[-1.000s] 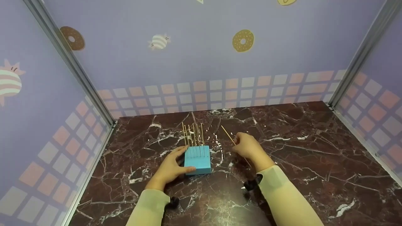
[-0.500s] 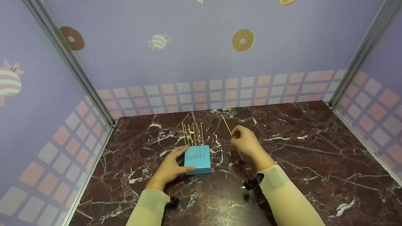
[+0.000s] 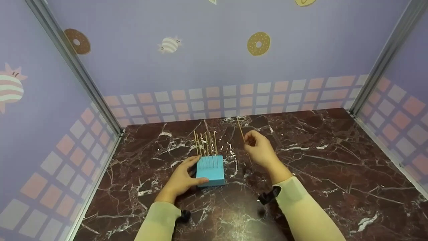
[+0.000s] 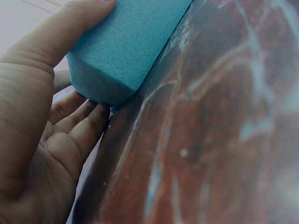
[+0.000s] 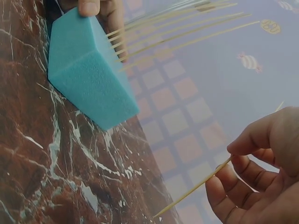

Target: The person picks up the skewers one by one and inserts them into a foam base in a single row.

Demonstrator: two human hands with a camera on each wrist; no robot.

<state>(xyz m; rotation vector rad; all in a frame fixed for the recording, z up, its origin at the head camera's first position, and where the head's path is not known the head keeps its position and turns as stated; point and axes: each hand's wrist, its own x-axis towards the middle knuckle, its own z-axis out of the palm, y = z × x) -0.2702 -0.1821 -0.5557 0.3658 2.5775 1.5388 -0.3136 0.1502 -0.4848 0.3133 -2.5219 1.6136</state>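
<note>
A light-blue foam block (image 3: 210,173) sits on the marbled tabletop. Several thin wooden skewers (image 5: 191,45) stand in its top, roughly in a row. My left hand (image 3: 180,179) grips the block from the left, thumb against its near face and fingers along the far left side; the left wrist view shows thumb and fingers touching the foam (image 4: 126,42). To the right of the block, my right hand (image 3: 262,150) pinches a single skewer (image 5: 194,187) between thumb and fingertips. That skewer's pointed end slants downward, apart from the block and held above the table.
The dark red marbled table (image 3: 334,160) spreads around both hands. Purple panels with a checkered band (image 3: 214,97) enclose it at the back and sides, joined by metal corner posts (image 3: 381,57). Black wrist bands (image 3: 269,195) sit at the sleeve cuffs.
My right hand has moved slightly up and to the left, and the skewer in it has turned from slanted to steeper. The left hand and block stay put.
</note>
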